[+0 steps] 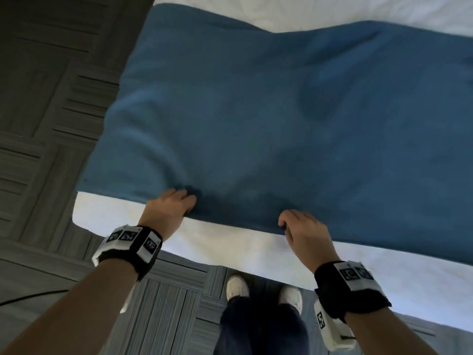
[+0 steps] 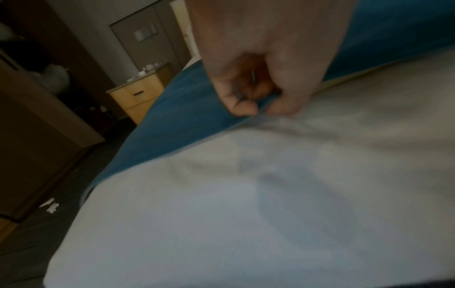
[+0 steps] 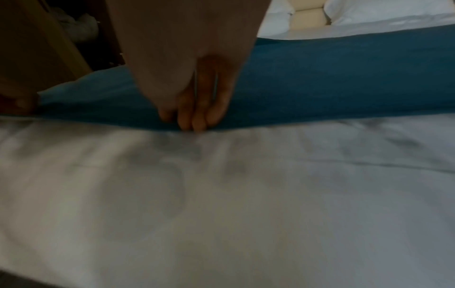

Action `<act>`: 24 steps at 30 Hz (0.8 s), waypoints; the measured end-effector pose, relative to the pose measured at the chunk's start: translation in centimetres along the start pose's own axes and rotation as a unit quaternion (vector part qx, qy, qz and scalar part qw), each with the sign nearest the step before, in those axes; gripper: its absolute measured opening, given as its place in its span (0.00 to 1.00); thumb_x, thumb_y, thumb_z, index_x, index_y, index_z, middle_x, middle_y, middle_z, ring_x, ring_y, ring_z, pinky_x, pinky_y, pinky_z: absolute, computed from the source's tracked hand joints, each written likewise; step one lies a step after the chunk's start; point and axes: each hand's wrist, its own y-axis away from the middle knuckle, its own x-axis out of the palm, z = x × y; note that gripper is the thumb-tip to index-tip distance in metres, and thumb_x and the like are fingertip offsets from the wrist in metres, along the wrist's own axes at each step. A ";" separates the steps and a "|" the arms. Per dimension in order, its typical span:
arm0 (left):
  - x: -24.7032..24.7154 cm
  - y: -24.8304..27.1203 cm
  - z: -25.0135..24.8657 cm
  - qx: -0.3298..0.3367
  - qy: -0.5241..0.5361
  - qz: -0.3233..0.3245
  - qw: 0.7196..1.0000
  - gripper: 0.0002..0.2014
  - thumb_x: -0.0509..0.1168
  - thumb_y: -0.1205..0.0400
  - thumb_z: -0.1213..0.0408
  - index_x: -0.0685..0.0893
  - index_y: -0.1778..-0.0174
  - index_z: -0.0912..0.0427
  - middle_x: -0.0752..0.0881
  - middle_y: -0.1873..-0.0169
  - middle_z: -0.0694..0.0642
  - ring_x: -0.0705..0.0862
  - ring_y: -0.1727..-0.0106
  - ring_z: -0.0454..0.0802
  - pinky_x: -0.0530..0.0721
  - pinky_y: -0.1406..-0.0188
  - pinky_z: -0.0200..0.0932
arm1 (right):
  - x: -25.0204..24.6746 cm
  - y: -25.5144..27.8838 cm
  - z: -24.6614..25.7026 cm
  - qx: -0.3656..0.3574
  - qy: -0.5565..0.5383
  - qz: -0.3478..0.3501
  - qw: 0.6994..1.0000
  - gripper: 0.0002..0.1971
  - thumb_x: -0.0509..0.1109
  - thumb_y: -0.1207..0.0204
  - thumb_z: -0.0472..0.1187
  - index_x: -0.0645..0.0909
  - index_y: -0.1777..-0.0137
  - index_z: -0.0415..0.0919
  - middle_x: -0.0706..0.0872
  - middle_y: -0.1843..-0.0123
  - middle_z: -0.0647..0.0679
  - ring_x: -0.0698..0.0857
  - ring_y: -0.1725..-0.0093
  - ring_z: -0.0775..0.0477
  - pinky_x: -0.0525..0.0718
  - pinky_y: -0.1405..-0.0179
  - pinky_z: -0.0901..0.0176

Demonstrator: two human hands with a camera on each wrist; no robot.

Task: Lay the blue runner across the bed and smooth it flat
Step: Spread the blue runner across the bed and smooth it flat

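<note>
White bed [image 1: 230,242] below, your left hand [image 1: 167,204] and right hand [image 1: 304,230] both pinch the runner [image 1: 256,124] edge mid-lay; next, lower it and smooth.

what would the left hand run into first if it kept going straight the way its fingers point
The left hand pinches the near edge of the blue runner, fingers pointing across the bed. Going straight on, it would probably meet only more runner; depth is unclear.

Right hand [image 3: 194,97] pinches the runner [image 3: 320,78] at its near edge, fingertips [image 3: 197,120] down against the white bed [image 3: 246,194]. Runner lies across the bed, rumpled left of the hand. White pillows [image 3: 369,11] beyond the runner.
</note>
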 end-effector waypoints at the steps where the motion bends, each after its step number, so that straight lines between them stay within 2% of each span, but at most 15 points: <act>1: 0.1 0.7 0.2 0.003 -0.015 0.009 1.000 0.09 0.60 0.33 0.73 0.85 0.67 0.60 0.85 0.71 0.59 0.87 0.68 0.59 0.81 0.86 0.44 | 0.1 -0.1 0.4 0.008 0.011 0.049 0.999 0.10 0.67 0.31 0.30 0.79 0.53 0.43 0.86 0.59 0.48 0.84 0.61 0.42 0.76 0.70 0.55; 2: 0.3 1.0 0.3 -0.006 -0.023 0.029 0.999 0.10 0.63 0.33 0.75 0.86 0.63 0.60 0.86 0.69 0.59 0.88 0.66 0.59 0.83 0.83 0.46 | 0.5 -0.1 0.6 0.012 0.017 0.082 0.996 0.08 0.64 0.28 0.33 0.77 0.51 0.43 0.86 0.57 0.48 0.85 0.59 0.41 0.73 0.69 0.55; 3: 0.3 1.0 0.4 -0.031 -0.031 0.067 0.997 0.13 0.65 0.31 0.76 0.85 0.54 0.59 0.87 0.62 0.58 0.88 0.59 0.59 0.86 0.75 0.47 | 0.7 -0.1 0.9 0.014 0.007 0.086 0.996 0.08 0.63 0.27 0.34 0.77 0.51 0.44 0.86 0.56 0.48 0.85 0.58 0.40 0.71 0.69 0.55; 5: 0.7 0.5 0.9 -0.092 -0.056 0.151 0.983 0.17 0.61 0.23 0.71 0.76 0.38 0.56 0.82 0.44 0.55 0.82 0.40 0.56 0.84 0.56 0.49 | 0.8 -0.2 1.5 0.027 -0.041 0.064 0.997 0.07 0.64 0.28 0.35 0.78 0.52 0.44 0.85 0.56 0.48 0.84 0.57 0.41 0.68 0.68 0.57; 7: 0.4 -0.1 1.5 -0.119 -0.054 0.200 0.971 0.17 0.58 0.22 0.70 0.73 0.37 0.54 0.78 0.39 0.54 0.77 0.34 0.55 0.81 0.47 0.51 | 0.8 -0.5 2.0 0.046 -0.078 0.039 0.995 0.09 0.65 0.29 0.35 0.80 0.51 0.46 0.85 0.54 0.51 0.83 0.55 0.44 0.69 0.66 0.59; 10: -0.8 -1.2 2.2 -0.160 0.030 0.186 0.969 0.16 0.59 0.23 0.69 0.76 0.41 0.50 0.77 0.38 0.52 0.78 0.35 0.55 0.78 0.42 0.51 | 0.0 -1.8 2.3 0.094 -0.150 0.016 0.984 0.10 0.63 0.28 0.35 0.80 0.51 0.48 0.85 0.57 0.54 0.83 0.57 0.45 0.70 0.63 0.59; 12: -2.4 -2.7 2.6 -0.203 0.131 0.146 0.959 0.15 0.58 0.23 0.70 0.79 0.44 0.48 0.81 0.38 0.52 0.81 0.37 0.57 0.78 0.40 0.50 | -1.3 -3.6 2.2 0.117 -0.220 0.018 0.968 0.10 0.62 0.27 0.35 0.80 0.53 0.50 0.84 0.63 0.55 0.83 0.61 0.47 0.76 0.63 0.56; 14: -4.2 -4.9 2.8 -0.217 0.183 0.101 0.953 0.14 0.57 0.22 0.70 0.82 0.48 0.50 0.85 0.41 0.56 0.84 0.41 0.61 0.81 0.41 0.51 | -3.1 -6.0 1.6 0.109 -0.274 0.021 0.955 0.11 0.61 0.26 0.34 0.81 0.55 0.51 0.84 0.68 0.53 0.83 0.65 0.48 0.83 0.62 0.51; 16: -6.0 -7.6 3.0 -0.195 0.200 0.088 0.956 0.12 0.59 0.21 0.70 0.84 0.48 0.53 0.87 0.45 0.59 0.85 0.44 0.62 0.82 0.43 0.50 | -5.3 -8.6 0.7 0.094 -0.292 0.016 0.952 0.11 0.61 0.25 0.34 0.82 0.55 0.50 0.84 0.69 0.54 0.84 0.66 0.50 0.85 0.60 0.51; 19: -8.3 -11.9 3.1 -0.159 0.223 0.095 0.957 0.11 0.61 0.21 0.66 0.84 0.49 0.49 0.87 0.48 0.54 0.84 0.45 0.59 0.81 0.41 0.49 | -8.5 -12.9 -1.2 0.087 -0.298 0.004 0.950 0.12 0.61 0.25 0.34 0.82 0.56 0.51 0.83 0.69 0.56 0.84 0.67 0.52 0.84 0.61 0.54; 21: -9.7 -14.9 3.3 -0.145 0.233 0.089 0.957 0.09 0.62 0.22 0.64 0.83 0.52 0.46 0.87 0.51 0.51 0.84 0.47 0.57 0.81 0.42 0.49 | -10.3 -15.8 -2.8 0.082 -0.298 -0.004 0.951 0.13 0.60 0.25 0.33 0.81 0.57 0.52 0.83 0.70 0.56 0.83 0.68 0.56 0.82 0.64 0.60; 24: -11.4 -20.1 3.5 -0.106 0.255 0.073 0.958 0.07 0.64 0.23 0.65 0.83 0.53 0.49 0.87 0.55 0.52 0.84 0.50 0.58 0.82 0.44 0.52 | -12.7 -20.6 -5.4 0.077 -0.299 -0.030 0.951 0.14 0.60 0.26 0.32 0.82 0.58 0.51 0.84 0.72 0.55 0.81 0.72 0.61 0.78 0.69 0.73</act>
